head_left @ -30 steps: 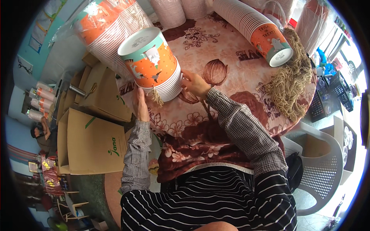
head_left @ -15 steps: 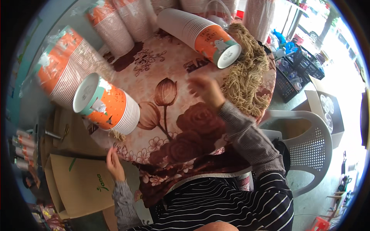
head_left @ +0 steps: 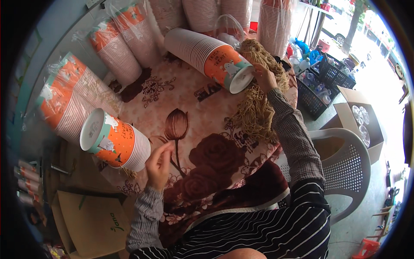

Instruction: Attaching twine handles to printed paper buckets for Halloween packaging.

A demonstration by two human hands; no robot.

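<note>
My right hand [head_left: 265, 77] reaches to the bundle of tan string [head_left: 254, 111], its fingers pinched on the strands beside the base of a long stack of paper cups [head_left: 209, 60]. That stack lies on its side, orange and green at its base end. My left hand [head_left: 159, 166] hovers over the near part of the table, fingers stretched out and holding nothing. Just left of it lies a shorter stack of paper cups [head_left: 116, 140], tilted with its white base facing left. A bit of string [head_left: 129, 173] shows under this stack.
The round table has a flowered cloth [head_left: 196, 129]. Plastic-wrapped cup stacks [head_left: 114, 54] stand along its far and left edges. An open cardboard box [head_left: 92, 224] is at lower left. On the right are a grey plastic chair [head_left: 345, 172], black crates [head_left: 317, 93] and a box of clear bottles [head_left: 362, 125].
My right hand has moved away and to the right, onto the string. My left hand has risen from the table's near edge to beside the shorter stack. The view has shifted slightly.
</note>
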